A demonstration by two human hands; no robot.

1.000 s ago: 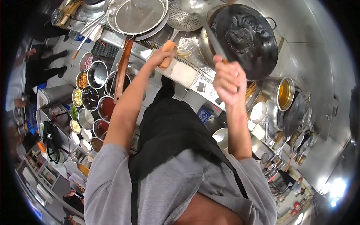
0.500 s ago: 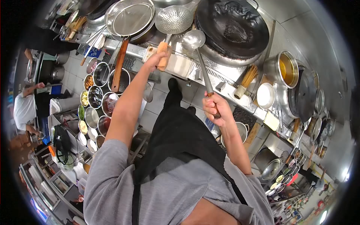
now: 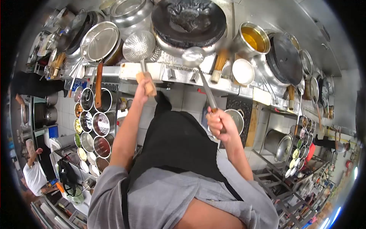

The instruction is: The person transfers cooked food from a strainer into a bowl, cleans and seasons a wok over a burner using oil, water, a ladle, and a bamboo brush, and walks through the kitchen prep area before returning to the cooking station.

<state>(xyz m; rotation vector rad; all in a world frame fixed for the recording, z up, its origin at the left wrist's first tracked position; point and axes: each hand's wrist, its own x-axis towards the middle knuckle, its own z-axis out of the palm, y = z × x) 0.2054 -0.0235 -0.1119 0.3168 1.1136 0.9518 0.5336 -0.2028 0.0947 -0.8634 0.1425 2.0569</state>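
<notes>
My left hand [image 3: 142,88] is closed around the wooden handle of a perforated skimmer [image 3: 139,46]. The skimmer's round head is over the stove top, left of a large black wok [image 3: 188,23]. In my right hand [image 3: 222,125] is the end of a long-handled metal ladle [image 3: 207,89], with its bowl just in front of the wok's near rim. A bamboo brush [image 3: 218,69] stands right of the ladle bowl. Farther left lies a wire-mesh strainer [image 3: 100,42] with a brown wooden handle.
A pot of yellow-orange liquid [image 3: 251,39] and a white bowl [image 3: 243,71] sit to the right on the counter. Metal containers of ingredients [image 3: 101,124] stand in rows at left. A person in a white shirt [image 3: 34,176] is farther left.
My view has swung right, so the wok and stove appear farther left. The skimmer and ladle have come lower in view, still in my hands.
</notes>
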